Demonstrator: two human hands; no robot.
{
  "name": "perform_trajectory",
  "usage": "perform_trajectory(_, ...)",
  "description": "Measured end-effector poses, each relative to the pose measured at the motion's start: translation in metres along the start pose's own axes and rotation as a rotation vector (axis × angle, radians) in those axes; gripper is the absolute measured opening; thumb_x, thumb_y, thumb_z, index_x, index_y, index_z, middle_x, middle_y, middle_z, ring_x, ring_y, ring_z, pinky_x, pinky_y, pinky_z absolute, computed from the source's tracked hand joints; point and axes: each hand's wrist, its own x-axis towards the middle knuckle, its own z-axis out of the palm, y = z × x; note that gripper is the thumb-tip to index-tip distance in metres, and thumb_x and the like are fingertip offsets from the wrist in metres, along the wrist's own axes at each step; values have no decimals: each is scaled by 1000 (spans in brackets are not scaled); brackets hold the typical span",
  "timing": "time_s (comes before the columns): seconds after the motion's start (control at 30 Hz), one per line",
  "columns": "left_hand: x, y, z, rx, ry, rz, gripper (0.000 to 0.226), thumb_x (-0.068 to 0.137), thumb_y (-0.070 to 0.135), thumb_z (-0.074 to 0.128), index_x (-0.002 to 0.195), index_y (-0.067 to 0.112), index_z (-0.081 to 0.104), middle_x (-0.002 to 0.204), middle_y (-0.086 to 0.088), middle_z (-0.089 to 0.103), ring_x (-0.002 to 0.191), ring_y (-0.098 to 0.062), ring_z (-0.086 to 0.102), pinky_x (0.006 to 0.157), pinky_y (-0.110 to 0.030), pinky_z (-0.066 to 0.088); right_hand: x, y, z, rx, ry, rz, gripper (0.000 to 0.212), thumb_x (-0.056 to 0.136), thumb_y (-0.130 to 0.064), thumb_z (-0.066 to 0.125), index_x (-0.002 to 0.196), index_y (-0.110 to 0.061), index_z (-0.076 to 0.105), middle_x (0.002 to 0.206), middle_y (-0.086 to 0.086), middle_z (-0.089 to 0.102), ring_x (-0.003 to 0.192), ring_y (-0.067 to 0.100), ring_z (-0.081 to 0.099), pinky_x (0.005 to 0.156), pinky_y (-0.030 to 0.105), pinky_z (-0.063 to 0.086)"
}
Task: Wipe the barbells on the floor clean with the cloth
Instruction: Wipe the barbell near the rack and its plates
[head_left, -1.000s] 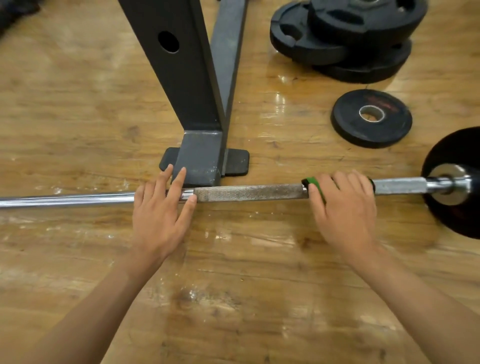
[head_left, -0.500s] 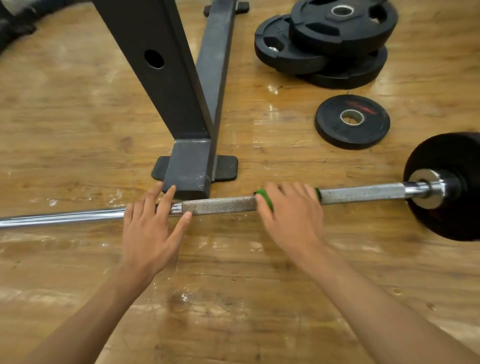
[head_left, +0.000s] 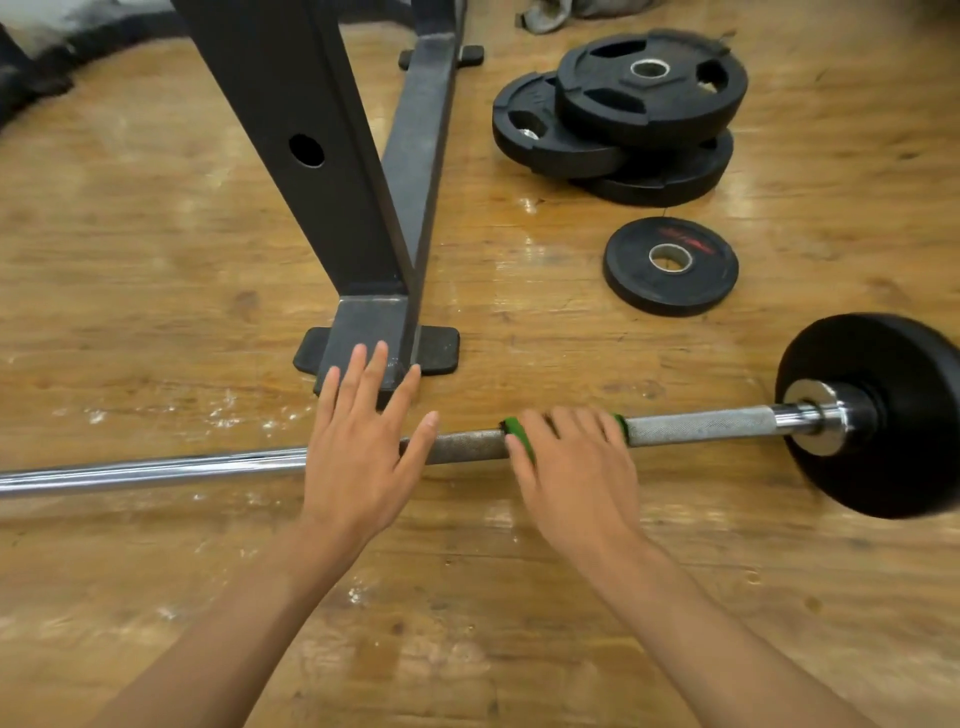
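Worn wooden floor (head_left: 156, 260) under you, scuffed and glossy, and the barbell (head_left: 156, 470) lay right across it, left to right, with one black plate (head_left: 883, 415) on its right end. Your left hand (head_left: 358, 467) sat flat on the bar where chrome met knurling, fingers straight and spread. Your right hand (head_left: 576, 478) was just beside it, fingers curled over the green cloth (head_left: 517, 428), wrapping it round the knurled grip. Behind the bar stood a black rack foot (head_left: 363, 332). Further back to the right, a small loose plate (head_left: 670, 265) and a stack of bigger plates (head_left: 649, 93) lay on the boards.
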Motion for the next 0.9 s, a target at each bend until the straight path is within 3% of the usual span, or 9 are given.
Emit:
perform_trajectory(0.13,-7,3,12,132,-42,2,72,108,63,12,160,22,43,169,-11,32,162,-29,11,131,-53,6,-12,48,-5,9,162,239,35,104,-36,37,96,-16,65,90,6,65,89,31,55,107,49,40)
perform_trajectory(0.27,-17,10,15,131,19,-29,68,109,60,20,159,22,44,167,-11,37,161,-32,14,130,-55,5,-4,-2,2,30,166,449,27,98,-28,46,92,-14,68,90,9,68,93,33,60,113,52,38)
perform_trajectory(0.37,-22,10,14,123,10,0,69,109,60,16,161,22,41,168,-12,34,161,-31,13,130,-53,5,-9,-41,8,47,53,171,32,99,-34,39,94,-21,67,90,3,68,91,30,63,103,47,43)
perform_trajectory(0.43,-28,8,12,113,-6,24,69,109,60,14,162,23,38,170,-11,29,162,-29,9,131,-50,3,-12,-30,6,51,17,-47,36,102,-37,34,97,-22,67,90,1,68,87,28,63,97,44,44)
perform_trajectory(0.5,-34,6,11,98,-16,38,67,110,59,14,163,24,36,171,-11,25,162,-27,6,131,-49,1,-15,6,2,29,11,-148,38,103,-41,37,100,-20,69,89,4,69,85,30,64,100,45,44)
perform_trajectory(0.6,-41,7,11,94,-12,32,67,109,59,15,163,24,36,171,-11,26,162,-28,6,131,-52,4,-27,50,-9,-32,57,74,39,101,-39,39,92,-15,69,82,8,67,82,32,61,106,48,39)
perform_trajectory(0.7,-46,13,12,86,-12,-2,69,109,60,14,162,24,38,170,-10,31,162,-29,9,130,-54,7,-30,17,-9,-45,88,303,32,94,-29,42,85,-13,69,80,10,66,79,34,57,92,47,41)
perform_trajectory(0.8,-56,12,12,76,-15,26,68,109,59,14,162,24,37,169,-11,31,162,-30,12,130,-54,9,-23,-44,-1,-15,-29,77,34,91,-32,39,85,-18,70,80,6,69,78,30,63,81,41,47)
perform_trajectory(0.9,-65,7,9,76,-23,69,66,110,59,16,163,24,35,170,-11,29,162,-30,13,130,-54,11,-26,-45,-3,35,-48,-76,44,97,-35,30,89,-20,71,80,3,71,76,27,65,84,41,45)
